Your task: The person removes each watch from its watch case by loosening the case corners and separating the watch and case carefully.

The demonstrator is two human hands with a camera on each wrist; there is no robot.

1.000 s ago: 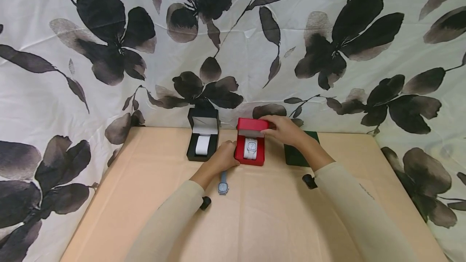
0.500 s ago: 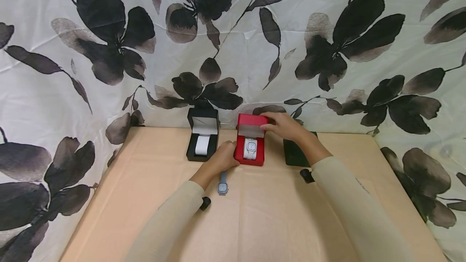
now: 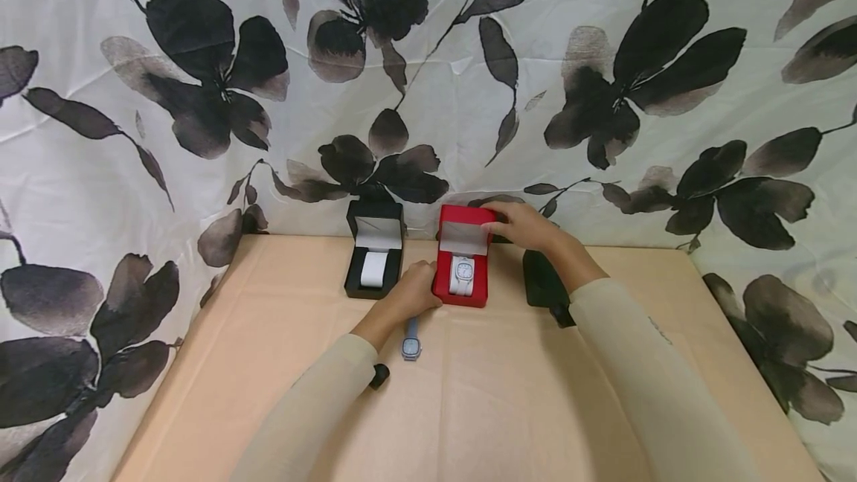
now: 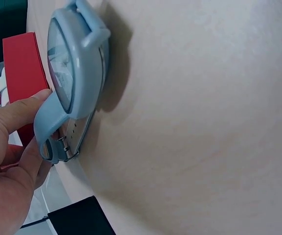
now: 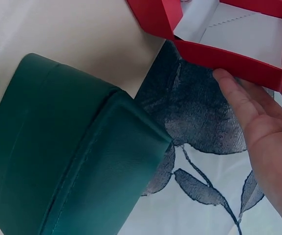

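Observation:
A red watch box (image 3: 473, 300) stands with its lid raised, and a white watch (image 3: 463, 271) sits inside it. My left hand (image 3: 410, 292) grips the box's base at its front left corner, thumb along the front. At the lid's right edge, my right hand (image 3: 522, 225) pinches it; in the right wrist view the thumb is at the lid's rim and the fingers (image 5: 231, 90) lie against its outside. Close by my left hand, a light blue watch (image 4: 84, 73) rests on the table, its strap partly covered by that hand in the head view.
Left of the red box stands an open black watch box (image 3: 352, 285) with a white cushion (image 3: 373, 268). To the right is a closed dark green box (image 5: 57, 132), partly behind my right arm. A floral cloth (image 3: 462, 95) hangs behind the table's far edge.
The red box's lid has swung further up and back, with my right hand moving along with it. More of its grey lining shows. My left hand stays on the base.

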